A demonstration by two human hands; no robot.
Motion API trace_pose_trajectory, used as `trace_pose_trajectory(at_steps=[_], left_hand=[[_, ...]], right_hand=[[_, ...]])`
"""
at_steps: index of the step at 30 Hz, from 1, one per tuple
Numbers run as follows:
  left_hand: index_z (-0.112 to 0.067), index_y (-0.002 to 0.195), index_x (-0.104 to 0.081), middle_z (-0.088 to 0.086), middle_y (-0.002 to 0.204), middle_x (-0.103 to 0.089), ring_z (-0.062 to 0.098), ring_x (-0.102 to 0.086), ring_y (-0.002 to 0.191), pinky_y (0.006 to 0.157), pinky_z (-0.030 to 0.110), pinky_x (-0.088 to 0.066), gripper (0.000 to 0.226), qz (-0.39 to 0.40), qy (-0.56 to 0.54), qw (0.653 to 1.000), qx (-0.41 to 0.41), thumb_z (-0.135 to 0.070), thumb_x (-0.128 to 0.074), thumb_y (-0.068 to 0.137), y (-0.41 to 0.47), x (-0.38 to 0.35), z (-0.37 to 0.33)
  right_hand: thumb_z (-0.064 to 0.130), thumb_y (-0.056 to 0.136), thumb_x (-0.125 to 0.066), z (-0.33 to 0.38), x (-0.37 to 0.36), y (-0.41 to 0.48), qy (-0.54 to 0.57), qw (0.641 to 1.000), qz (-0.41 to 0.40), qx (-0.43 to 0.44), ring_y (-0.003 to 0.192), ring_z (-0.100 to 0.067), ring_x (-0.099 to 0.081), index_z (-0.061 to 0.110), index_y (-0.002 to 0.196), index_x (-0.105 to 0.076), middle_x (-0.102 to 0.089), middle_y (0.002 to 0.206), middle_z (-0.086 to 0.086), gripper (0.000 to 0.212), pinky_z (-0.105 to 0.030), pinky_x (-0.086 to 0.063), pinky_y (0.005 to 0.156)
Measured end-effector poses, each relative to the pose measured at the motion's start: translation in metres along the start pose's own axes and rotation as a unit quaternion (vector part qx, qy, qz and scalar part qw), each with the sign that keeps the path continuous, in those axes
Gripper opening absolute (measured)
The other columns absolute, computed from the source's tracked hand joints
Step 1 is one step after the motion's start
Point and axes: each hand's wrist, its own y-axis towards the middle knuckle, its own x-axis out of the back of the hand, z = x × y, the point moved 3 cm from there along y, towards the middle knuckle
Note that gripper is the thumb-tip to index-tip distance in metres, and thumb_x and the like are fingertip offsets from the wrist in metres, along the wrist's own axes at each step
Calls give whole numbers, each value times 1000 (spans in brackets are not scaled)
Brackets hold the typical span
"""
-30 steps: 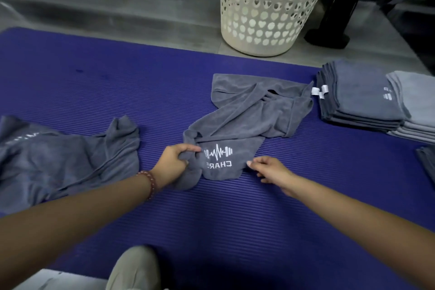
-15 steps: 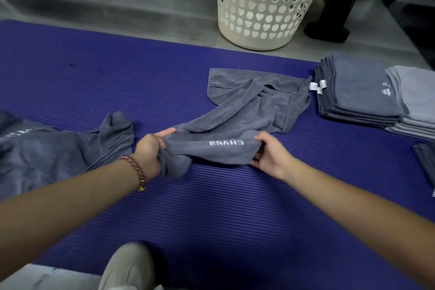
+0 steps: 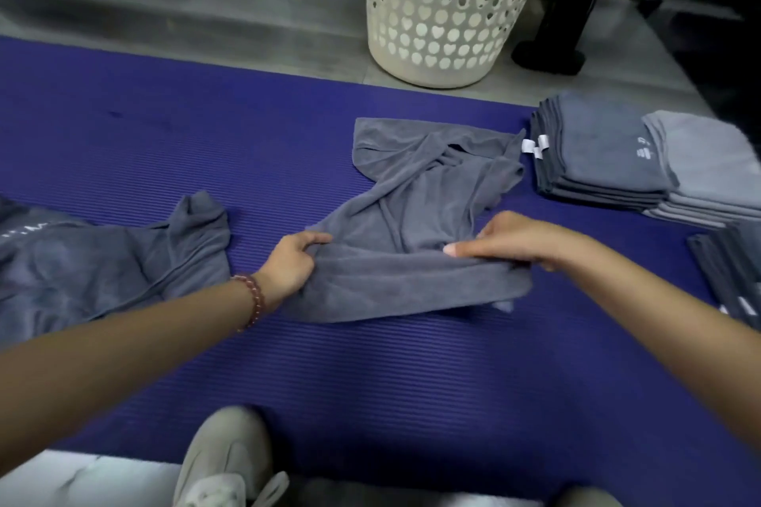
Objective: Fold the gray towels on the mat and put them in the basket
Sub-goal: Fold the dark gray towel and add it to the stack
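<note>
gray towel (image 3: 412, 284) pinched at its near edge by left hand (image 3: 290, 265) and right hand (image 3: 514, 239), arms outstretched.

A rumpled gray cloth towel (image 3: 412, 214) is spread at the centre of the ribbed purple foam mat (image 3: 370, 366). Its near edge is lifted and pinched at either end by the left hand (image 3: 292, 263) and the right hand (image 3: 514, 239). A second crumpled gray towel (image 3: 103, 263) is left at 9 o'clock. At 3 o'clock, folded gray towel stacks (image 3: 597, 152) are piled. The cream heart-perforated plastic basket (image 3: 449, 4) is stood upright at 12 o'clock, off the mat.
</note>
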Motion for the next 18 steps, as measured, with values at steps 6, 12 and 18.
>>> trace_pose_trajectory(at_steps=[6, 12, 18], left_hand=[[-8, 124, -58, 10, 135, -52, 21, -47, 125, 95, 21, -38, 36, 51, 85, 994, -35, -4, -60, 88, -12, -11, 8], [-10, 150, -6, 13, 153, 1, 30, -12, 141, 113, 37, -25, 117, 118, 172, 978, -5, -44, -80, 65, -8, -17, 13], [-29, 150, -10, 11, 148, 37, 28, 27, 140, 115, 51, -2, 96, 124, 453, 875, -121, -47, -70, 78, -3, -29, 27]], right_hand=[[12, 77, -75, -61, -39, 2, 8, 998, -30, 54, 105, -20, -60, 5, 118, -62, -66, 110, -7, 44, -21, -44, 84], [13, 94, -56, -101, -55, -4, 438, 889, -97, 86, 118, -6, -48, 28, 150, -6, -49, 131, 7, 77, -21, -33, 96], [3, 78, -73, -117, -90, 23, 233, 962, -108, 88, 124, -12, -44, 14, 148, -21, -45, 136, 2, 88, -26, -34, 105]])
